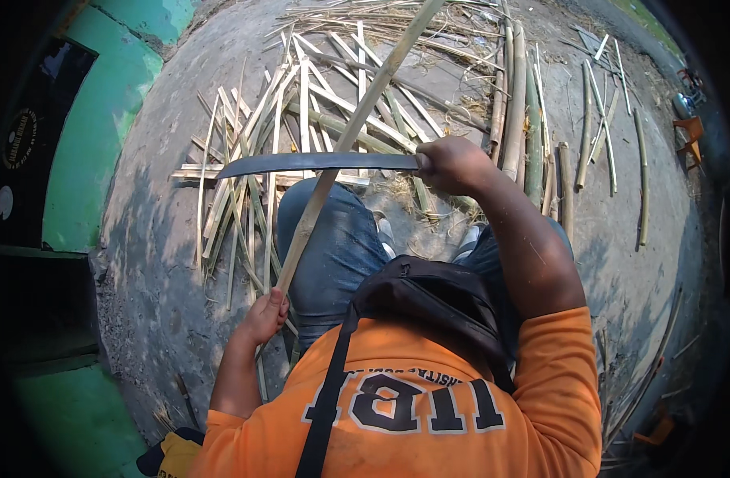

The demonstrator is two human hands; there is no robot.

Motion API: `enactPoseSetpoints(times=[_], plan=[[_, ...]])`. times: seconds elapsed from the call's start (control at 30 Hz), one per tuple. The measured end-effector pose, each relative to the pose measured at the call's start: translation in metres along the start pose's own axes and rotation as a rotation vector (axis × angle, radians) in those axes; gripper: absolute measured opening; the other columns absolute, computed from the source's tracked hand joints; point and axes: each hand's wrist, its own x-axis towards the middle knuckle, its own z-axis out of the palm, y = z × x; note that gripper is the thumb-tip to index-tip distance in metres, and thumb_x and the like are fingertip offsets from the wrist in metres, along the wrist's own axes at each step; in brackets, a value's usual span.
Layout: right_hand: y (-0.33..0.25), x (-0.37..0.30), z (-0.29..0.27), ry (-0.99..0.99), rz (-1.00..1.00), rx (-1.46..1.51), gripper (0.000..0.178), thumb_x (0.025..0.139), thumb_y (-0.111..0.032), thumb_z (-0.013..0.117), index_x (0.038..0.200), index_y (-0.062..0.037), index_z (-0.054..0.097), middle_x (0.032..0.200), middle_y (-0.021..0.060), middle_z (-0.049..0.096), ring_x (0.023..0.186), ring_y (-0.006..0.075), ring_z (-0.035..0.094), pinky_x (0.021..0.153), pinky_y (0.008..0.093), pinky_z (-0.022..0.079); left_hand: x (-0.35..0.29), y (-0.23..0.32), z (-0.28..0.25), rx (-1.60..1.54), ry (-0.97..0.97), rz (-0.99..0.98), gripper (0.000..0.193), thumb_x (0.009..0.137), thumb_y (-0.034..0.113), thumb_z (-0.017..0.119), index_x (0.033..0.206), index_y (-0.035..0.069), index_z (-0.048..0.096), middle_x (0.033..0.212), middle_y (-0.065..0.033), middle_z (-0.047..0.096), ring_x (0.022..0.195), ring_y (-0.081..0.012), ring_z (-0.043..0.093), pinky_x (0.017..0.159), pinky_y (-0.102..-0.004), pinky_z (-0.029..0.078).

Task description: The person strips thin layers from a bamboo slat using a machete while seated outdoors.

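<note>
A long pale bamboo strip (365, 107) slants from beside my left hip up past the far edge of the view. Near its lower end my left hand (264, 316) is closed around it, thumb along the strip. My right hand (454, 165) grips the handle of a machete (301, 163), most of the handle hidden in the fist. The dark blade points left and lies across the bamboo strip above my left knee; it seems to touch the strip.
Many split bamboo strips (304, 103) lie in a crossed pile on the concrete ahead of my knees. Whole bamboo poles (512, 103) run along its right side. Further right are scattered poles (642, 175) and an orange chair (688, 135). A green wall (102, 119) stands at the left.
</note>
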Motion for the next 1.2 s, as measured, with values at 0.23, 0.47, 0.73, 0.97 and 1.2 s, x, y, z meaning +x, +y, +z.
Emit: enactPoseSetpoints(times=[0.23,0.47,0.73,0.97,1.2], plan=[[0.038,0.013,0.008,0.236,0.137,0.113,0.02,0.091,-0.02,0.064,0.084,-0.0022,0.068,0.079,0.0254,0.066,0.073,0.0438,0.065,0.072,0.0512,0.053,-0.005,0.014,0.002,-0.042,-0.035,-0.035,0.07,0.1,0.079,0.035,0.081,0.013,0.047,0.065,0.0025,0.04,0.052,-0.0084,0.033,0.048,-0.0256,0.029],[0.001,0.001,0.015,0.078,-0.006,0.072,0.017,0.09,-0.025,0.071,0.093,-0.008,0.074,0.088,0.0201,0.073,0.087,0.0412,0.071,0.082,0.0486,0.056,-0.004,0.007,0.007,-0.003,0.012,-0.004,0.069,0.101,0.078,0.035,0.081,0.013,0.047,0.065,0.0034,0.038,0.053,-0.0082,0.033,0.049,-0.0249,0.029],[-0.014,0.009,0.024,0.102,0.04,-0.121,0.016,0.091,-0.027,0.062,0.096,-0.0182,0.075,0.092,0.0118,0.076,0.09,0.0353,0.074,0.081,0.0486,0.059,-0.002,0.011,0.003,-0.039,-0.044,0.009,0.07,0.099,0.08,0.035,0.081,0.013,0.046,0.064,0.0048,0.034,0.053,-0.0077,0.029,0.049,-0.0253,0.025],[-0.025,-0.001,0.038,0.125,-0.081,-0.032,0.02,0.097,-0.026,0.058,0.093,-0.0104,0.069,0.081,0.0184,0.07,0.082,0.0408,0.07,0.076,0.0538,0.056,0.0,0.005,0.006,-0.116,-0.07,-0.04,0.072,0.098,0.081,0.035,0.081,0.012,0.046,0.063,0.0047,0.034,0.053,-0.0074,0.028,0.049,-0.025,0.024],[-0.021,0.008,0.025,0.026,0.063,-0.111,0.019,0.094,-0.028,0.06,0.097,-0.0175,0.075,0.094,0.0125,0.075,0.092,0.0355,0.073,0.08,0.0506,0.058,-0.005,0.017,0.005,-0.091,-0.056,-0.082,0.071,0.099,0.081,0.035,0.081,0.013,0.047,0.063,0.0047,0.036,0.053,-0.0073,0.03,0.049,-0.0244,0.026]])
